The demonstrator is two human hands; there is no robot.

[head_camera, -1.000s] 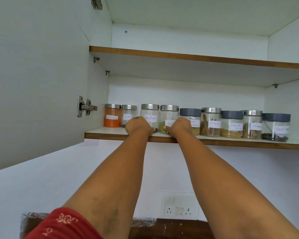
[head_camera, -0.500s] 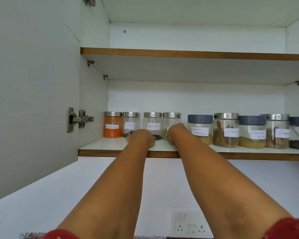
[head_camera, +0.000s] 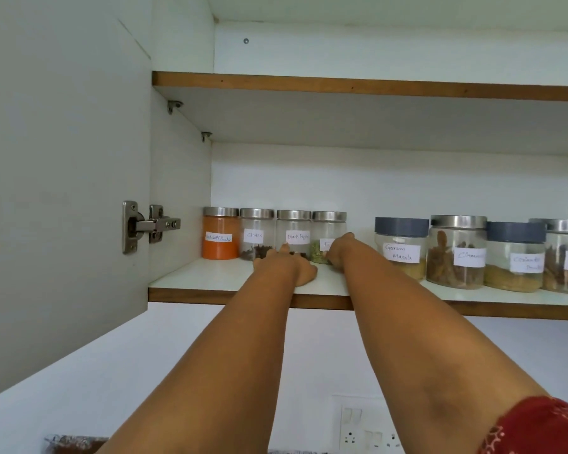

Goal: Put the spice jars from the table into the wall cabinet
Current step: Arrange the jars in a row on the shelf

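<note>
While both hands reach onto the white lower cabinet shelf [head_camera: 210, 276], left hand [head_camera: 287, 267] touches the steel-lidded glass black pepper jar [head_camera: 294, 234]; right hand [head_camera: 340, 250] curls round the green-spice jar [head_camera: 328, 235]. Seat both near the shelf's back edge, labels outward; finger spread unclear.

Single head view, angled upward, close to the open cabinet shelf [head_camera: 243, 283].

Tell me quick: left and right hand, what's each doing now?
Left hand: on the shelf before the black pepper jar; grip cannot be told.
Right hand: against the fourth jar; grip cannot be told.
</note>
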